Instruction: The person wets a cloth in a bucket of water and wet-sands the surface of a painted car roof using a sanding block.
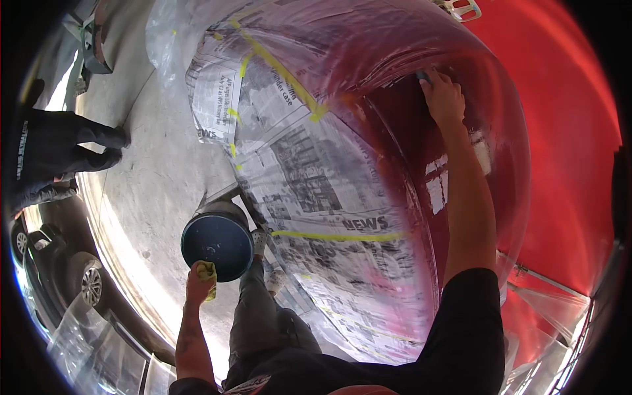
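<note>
Black cloth of my shirt (289,368) spreads at the bottom of my view, with my grey trousers (247,322) below it. My left grip (196,286) is closed around a bunched yellow cloth (209,280) at the near rim of the dark bucket (230,209); whether my knuckles touch that rim, I cannot tell. My right grip (446,99) is partly curled, fingers bent over a small dark block (422,77) at the upper part of the glossy dark red panel (398,122); most of the block is hidden. Newspaper (299,168) masks the area left of the panel, held by strips of yellow tape (339,235), and clear plastic sheeting (421,29) lies above. Bright red surface (569,112) fills the right side. Across the concrete floor (155,197) are another person in dark clothes (59,141) and a dark car (56,270).
</note>
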{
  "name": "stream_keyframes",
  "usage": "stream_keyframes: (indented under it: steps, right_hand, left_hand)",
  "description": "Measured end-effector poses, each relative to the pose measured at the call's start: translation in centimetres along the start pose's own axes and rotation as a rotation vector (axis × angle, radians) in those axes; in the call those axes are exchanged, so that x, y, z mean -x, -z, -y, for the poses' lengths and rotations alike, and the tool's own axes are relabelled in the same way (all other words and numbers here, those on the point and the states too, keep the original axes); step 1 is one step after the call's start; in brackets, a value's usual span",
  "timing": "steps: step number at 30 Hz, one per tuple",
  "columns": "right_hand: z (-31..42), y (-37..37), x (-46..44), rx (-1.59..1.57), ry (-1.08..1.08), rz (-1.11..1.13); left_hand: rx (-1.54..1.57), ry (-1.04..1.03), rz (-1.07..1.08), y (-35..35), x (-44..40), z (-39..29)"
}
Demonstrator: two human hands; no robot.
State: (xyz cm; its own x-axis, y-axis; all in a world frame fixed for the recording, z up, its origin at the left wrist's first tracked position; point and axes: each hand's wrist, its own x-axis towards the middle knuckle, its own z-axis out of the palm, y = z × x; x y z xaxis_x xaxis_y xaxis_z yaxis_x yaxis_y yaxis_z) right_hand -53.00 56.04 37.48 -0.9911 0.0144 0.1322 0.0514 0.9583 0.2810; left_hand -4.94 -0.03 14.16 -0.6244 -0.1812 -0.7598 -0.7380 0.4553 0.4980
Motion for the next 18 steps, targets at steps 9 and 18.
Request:
stream_keyframes:
  steps: [9,18]
  right_hand:
    - [0.0,-0.5,0.7,-0.158,0.122,0.026]
    - [-1.3,-0.5,-1.1,-0.096,0.074,0.053]
  left_hand:
    - [0.012,-0.027,0.022,-1.1,-0.4,-0.8]
    - [0.016,0.012,0.052,-1.4,-0.2,0.6]
